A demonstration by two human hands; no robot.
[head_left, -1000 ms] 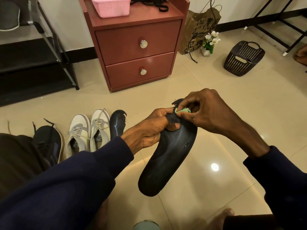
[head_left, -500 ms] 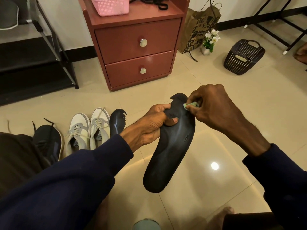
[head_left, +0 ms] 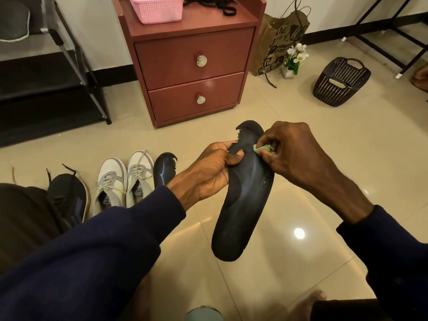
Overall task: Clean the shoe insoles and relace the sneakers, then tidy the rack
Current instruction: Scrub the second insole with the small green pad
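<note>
glossy beige floor tiles [head_left: 301, 274] fill my feed. closest, the left hand [head_left: 208, 174] grips the black insole [head_left: 243, 205] near its torn upper end, thumb curled over the face, holding it up off the floor. the right hand [head_left: 294, 151] pinches a small green cloth [head_left: 264, 148] against the insole's edge. further off i see a second insole [head_left: 163, 170] on the floor beside white sneakers [head_left: 125, 179], then a red nightstand [head_left: 190, 72] and the black shoe rack [head_left: 46, 89].

Warm indoor light, lamp glare on glossy floor [head_left: 299, 233], wide-angle edge bending.
</note>
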